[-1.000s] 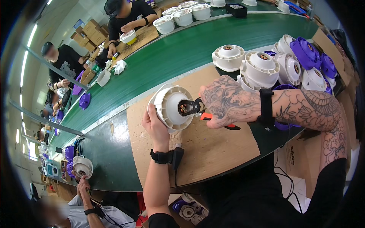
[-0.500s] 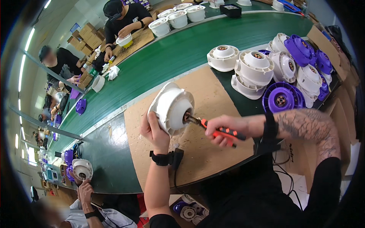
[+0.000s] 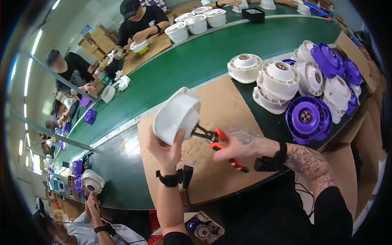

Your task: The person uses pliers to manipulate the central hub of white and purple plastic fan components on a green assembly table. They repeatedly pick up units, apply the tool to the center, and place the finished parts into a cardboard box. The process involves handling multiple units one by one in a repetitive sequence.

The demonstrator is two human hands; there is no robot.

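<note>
My left hand [image 3: 165, 153] grips a white round plastic housing [image 3: 173, 118] from below, thumb on its near side. The housing is tilted, its smooth outer wall towards me and its hub face turned away to the right. My right hand [image 3: 241, 143] is wrapped round a pair of pliers [image 3: 215, 146] with red and black handles, which stand spread apart. The dark jaws reach the lower right side of the housing; their tips are partly hidden there, so I cannot tell what they touch. Both hands are above a brown cardboard sheet [image 3: 208, 179].
White housings [image 3: 279, 77] and purple ones [image 3: 307, 118] are piled at the right, beside a cardboard box [image 3: 359, 126]. A green conveyor belt [image 3: 196, 57] runs behind the sheet. Across it, co-workers handle parts near white tubs [image 3: 197, 24]. Another person at lower left holds a white housing [image 3: 92, 181].
The housing has turned in my left hand, so its copper-coloured centre no longer shows. My right hand has rolled over, back upward, and the pliers' handles are wider apart.
</note>
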